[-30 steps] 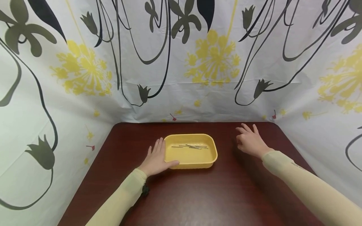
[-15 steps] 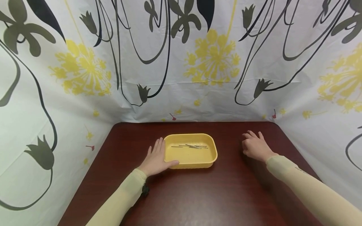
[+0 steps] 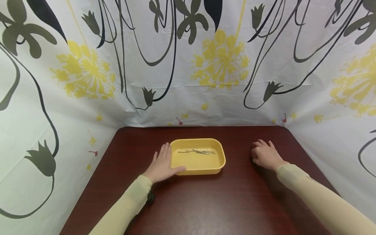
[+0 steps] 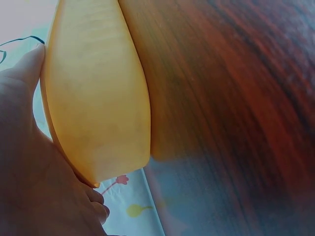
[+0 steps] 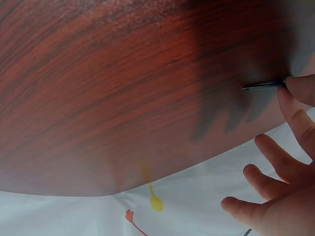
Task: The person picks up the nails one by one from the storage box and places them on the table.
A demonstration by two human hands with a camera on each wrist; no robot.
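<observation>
A shallow yellow plastic tray [image 3: 188, 165] sits toward the far side of the table, with several thin dark nails [image 3: 202, 152] lying loose on its floor. My left hand [image 3: 160, 166] rests on its left end, fingers straight and thumb over the near rim. The left wrist view shows the outer wall of the tray [image 4: 98, 98] beside that hand. To the right of the tray, my right hand [image 3: 265, 156] is low over the table. Its thumb and index finger pinch a dark nail [image 5: 263, 86] close over the wood, the other fingers spread apart.
The table [image 3: 205, 202] is dark red wood with rounded far corners. White cloth [image 3: 176, 75] printed with flowers hangs behind it and along both sides. A small dark object [image 3: 150, 198] shows beneath the left wrist.
My right hand has moved slightly right and down to the table, its fingers drawn in more. The left hand and the tray stay where they were.
</observation>
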